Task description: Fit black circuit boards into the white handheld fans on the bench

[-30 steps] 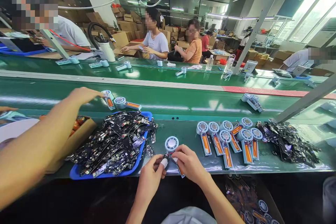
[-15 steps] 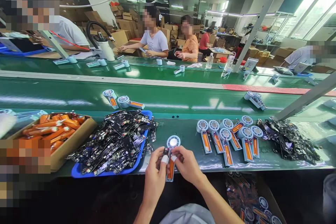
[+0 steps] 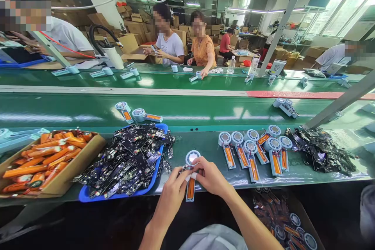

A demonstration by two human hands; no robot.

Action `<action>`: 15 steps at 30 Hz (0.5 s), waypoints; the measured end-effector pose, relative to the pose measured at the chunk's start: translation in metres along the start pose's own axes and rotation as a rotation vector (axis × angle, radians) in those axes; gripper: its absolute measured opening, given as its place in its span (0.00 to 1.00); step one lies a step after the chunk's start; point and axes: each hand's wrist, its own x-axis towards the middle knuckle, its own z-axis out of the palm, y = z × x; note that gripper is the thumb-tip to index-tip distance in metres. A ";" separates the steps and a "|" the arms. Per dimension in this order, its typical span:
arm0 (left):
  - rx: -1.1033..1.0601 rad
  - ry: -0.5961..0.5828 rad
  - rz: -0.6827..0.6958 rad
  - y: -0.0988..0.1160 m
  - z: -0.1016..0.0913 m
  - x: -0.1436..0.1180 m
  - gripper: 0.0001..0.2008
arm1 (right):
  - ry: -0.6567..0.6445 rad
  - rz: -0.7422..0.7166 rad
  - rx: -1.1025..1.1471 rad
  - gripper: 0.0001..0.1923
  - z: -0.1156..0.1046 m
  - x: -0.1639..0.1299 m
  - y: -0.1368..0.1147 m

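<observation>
A light-blue handheld fan body (image 3: pixel 193 157) lies at the table's front edge, its round head away from me and an orange battery (image 3: pixel 190 190) in its open handle. Over the neck of the fan, my left hand (image 3: pixel 171 189) pinches a small dark circuit board (image 3: pixel 186 168), mostly covered by the fingers. Touching it from the other side is my right hand (image 3: pixel 211 177), its thumb and fingertips pressed together; whatever they grip is too small to make out. White covers wrap some of the fingertips.
A blue tray (image 3: pixel 159 177) heaped with circuit boards and a cardboard box (image 3: pixel 63 181) of orange batteries stand left. Several fan bodies (image 3: pixel 275 160) and a board pile (image 3: pixel 325 154) lie right. Beyond runs a green conveyor (image 3: pixel 187 106), with co-workers (image 3: pixel 203 49) across it.
My hands have drawn closer together over the fan's neck, and the board is now more hidden. Across the conveyor, a co-worker in orange has reached out to a fan.
</observation>
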 end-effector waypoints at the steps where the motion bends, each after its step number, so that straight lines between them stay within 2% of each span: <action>1: 0.006 0.005 0.014 -0.001 -0.001 0.001 0.15 | -0.007 0.006 0.015 0.16 -0.001 0.001 -0.001; 5: 0.022 0.044 0.029 -0.002 -0.001 0.000 0.14 | 0.016 -0.002 0.038 0.12 -0.002 0.000 -0.005; 12: 0.171 0.094 0.020 -0.005 0.006 -0.009 0.14 | 0.196 -0.186 -0.329 0.13 0.015 -0.020 -0.017; 15: 0.183 0.104 0.018 -0.004 0.005 -0.009 0.14 | 0.214 -0.193 -0.401 0.13 0.026 -0.023 -0.016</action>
